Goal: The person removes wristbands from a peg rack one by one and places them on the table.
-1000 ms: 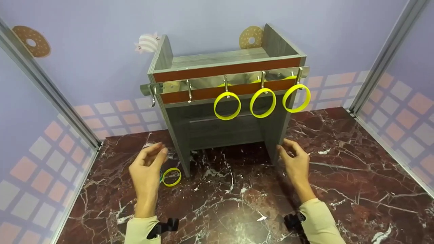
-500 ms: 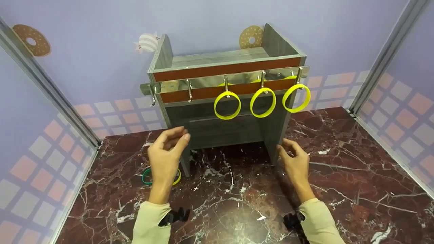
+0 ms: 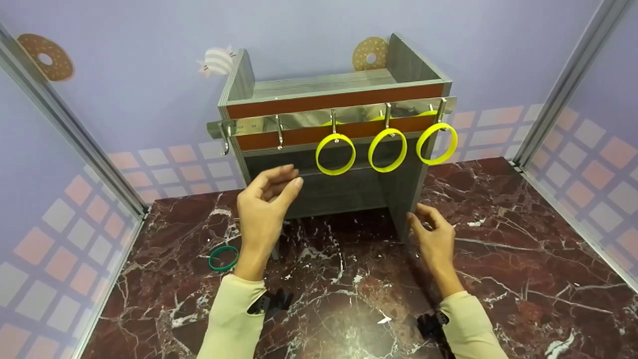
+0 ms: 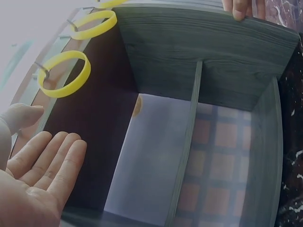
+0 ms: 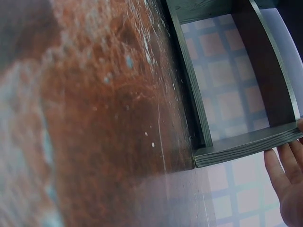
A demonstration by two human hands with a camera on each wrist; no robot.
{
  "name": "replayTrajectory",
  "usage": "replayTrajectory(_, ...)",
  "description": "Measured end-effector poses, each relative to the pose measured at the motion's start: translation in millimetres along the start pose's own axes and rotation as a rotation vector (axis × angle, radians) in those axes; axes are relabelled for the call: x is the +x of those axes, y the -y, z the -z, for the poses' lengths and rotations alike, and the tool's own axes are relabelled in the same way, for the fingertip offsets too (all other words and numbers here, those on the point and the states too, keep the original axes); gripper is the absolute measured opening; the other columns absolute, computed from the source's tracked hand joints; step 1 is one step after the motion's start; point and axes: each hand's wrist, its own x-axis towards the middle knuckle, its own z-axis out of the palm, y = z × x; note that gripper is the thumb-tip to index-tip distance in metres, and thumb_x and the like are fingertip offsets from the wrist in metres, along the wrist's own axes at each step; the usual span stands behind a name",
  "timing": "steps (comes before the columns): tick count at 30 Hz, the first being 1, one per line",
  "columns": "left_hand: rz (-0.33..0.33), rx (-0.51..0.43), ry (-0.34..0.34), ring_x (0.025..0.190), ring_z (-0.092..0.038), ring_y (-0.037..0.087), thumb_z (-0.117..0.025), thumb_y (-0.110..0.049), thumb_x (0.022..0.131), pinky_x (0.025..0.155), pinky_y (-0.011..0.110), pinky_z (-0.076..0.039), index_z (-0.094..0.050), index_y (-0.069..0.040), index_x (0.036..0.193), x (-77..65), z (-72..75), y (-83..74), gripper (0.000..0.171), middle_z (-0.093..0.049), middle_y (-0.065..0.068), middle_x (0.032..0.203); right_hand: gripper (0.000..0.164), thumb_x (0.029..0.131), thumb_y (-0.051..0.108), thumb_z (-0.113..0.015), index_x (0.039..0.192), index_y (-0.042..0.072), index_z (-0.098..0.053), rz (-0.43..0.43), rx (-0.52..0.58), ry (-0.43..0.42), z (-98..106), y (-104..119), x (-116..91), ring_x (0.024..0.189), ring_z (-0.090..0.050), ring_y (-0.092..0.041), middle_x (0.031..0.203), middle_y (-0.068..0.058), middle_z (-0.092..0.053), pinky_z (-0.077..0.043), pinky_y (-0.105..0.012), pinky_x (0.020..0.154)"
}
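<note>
Below a metal hook rail [image 3: 306,116], my left hand [image 3: 261,212] hovers with nothing in it, thumb and fingers apart, before the grey wooden shelf unit [image 3: 344,197]. In the left wrist view, the palm of my left hand [image 4: 40,184] is bare. My right hand [image 3: 437,237] pinches the front edge of the unit's right side panel [image 3: 404,187] low down. In the right wrist view, fingers of the right hand [image 5: 289,177] lie along that panel's outer side. Yellow rings [image 3: 335,173] hang from the three right-hand hooks. The two left hooks [image 3: 280,134] carry no ring.
A green ring [image 3: 223,269] lies on the dark red marbled table [image 3: 344,309], left of my left wrist. The shelf unit's left leg is partly hidden behind my left hand. Patterned walls [image 3: 149,99] enclose the table at the back and both sides.
My left hand has moved up and right toward the hooks. It uncovered the green ring and now hides the yellow ring on the table. My right hand and the hanging rings stay put.
</note>
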Motion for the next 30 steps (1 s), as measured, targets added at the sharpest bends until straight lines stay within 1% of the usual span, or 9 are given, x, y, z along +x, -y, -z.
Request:
replayTrajectory(2,-0.007,0.001,0.013,0.092,-0.076,0.025,-0.081,0.000,0.092,0.087,0.032,-0.064,-0.075,0.008,0.116,2.1,-3.2,-1.3,0.026,-0.077,0.017,0.110,0.025,0.096,-0.002,-0.077,0.120,-0.010,-0.073,0.004,0.010,0.004,0,0,0,0.078,-0.071,-0.006,0.103,-0.022,-0.074,-0.062,-0.020,0.063)
replayTrajectory(5,-0.023,0.013,0.033,0.093,-0.077,0.026,-0.081,-0.002,0.092,0.086,0.033,-0.064,-0.075,0.006,0.116,5.2,-8.2,-3.6,0.026,-0.078,0.016,0.110,0.026,0.097,-0.003,-0.076,0.121,-0.012,-0.071,0.003,0.035,0.011,0,-1,0,0.074,-0.071,-0.007,0.103,-0.022,-0.074,-0.062,-0.022,0.059)
replayTrajectory(8,-0.031,0.016,0.045,0.093,-0.077,0.026,-0.082,-0.003,0.092,0.086,0.034,-0.064,-0.076,0.004,0.117,8.1,-13.8,-6.2,0.026,-0.078,0.015,0.111,0.027,0.096,-0.004,-0.076,0.121,-0.012,-0.071,0.003,0.037,0.008,0,0,0,0.072,-0.071,-0.008,0.103,-0.022,-0.074,-0.062,-0.024,0.059)
replayTrajectory(15,-0.034,-0.016,0.068,0.092,-0.077,0.026,-0.082,0.000,0.091,0.086,0.035,-0.065,-0.076,0.005,0.116,13.4,-26.4,-7.8,0.026,-0.078,0.014,0.109,0.024,0.095,-0.004,-0.078,0.118,-0.010,-0.073,0.036,-0.036,-0.013,0,0,0,0.085,-0.069,-0.004,0.103,-0.023,-0.075,-0.059,-0.015,0.078)
replayTrajectory(21,-0.035,-0.004,0.073,0.088,-0.076,0.027,-0.082,-0.003,0.092,0.081,0.033,-0.065,-0.078,0.001,0.114,15.7,-30.2,-7.9,0.023,-0.077,0.014,0.105,0.024,0.094,-0.005,-0.078,0.117,-0.010,-0.074,0.035,-0.055,-0.015,0,-1,0,0.089,-0.069,-0.002,0.103,-0.021,-0.075,-0.059,-0.018,0.084)
replayTrajectory(24,-0.039,0.008,0.071,0.087,-0.076,0.026,-0.082,-0.003,0.091,0.079,0.032,-0.065,-0.078,0.000,0.113,16.1,-31.1,-8.7,0.022,-0.077,0.015,0.103,0.023,0.095,-0.004,-0.078,0.117,-0.010,-0.074,0.032,-0.057,-0.015,0,-1,0,0.090,-0.069,-0.002,0.104,-0.021,-0.075,-0.059,-0.019,0.084)
replayTrajectory(27,-0.047,0.026,0.070,0.085,-0.075,0.025,-0.083,-0.003,0.091,0.077,0.031,-0.064,-0.079,0.000,0.112,15.9,-32.1,-11.2,0.022,-0.077,0.013,0.100,0.022,0.096,-0.003,-0.077,0.117,-0.009,-0.074,0.030,-0.059,-0.012,0,-1,0,0.091,-0.068,-0.002,0.104,-0.022,-0.075,-0.059,-0.018,0.085)
replayTrajectory(30,-0.053,0.034,0.068,0.085,-0.075,0.024,-0.083,-0.004,0.091,0.076,0.030,-0.063,-0.079,0.000,0.112,15.5,-33.1,-13.4,0.021,-0.078,0.010,0.100,0.023,0.096,-0.002,-0.077,0.118,-0.009,-0.074,0.023,-0.037,-0.001,0,-2,0,0.089,-0.070,-0.003,0.105,-0.023,-0.075,-0.060,-0.018,0.078)
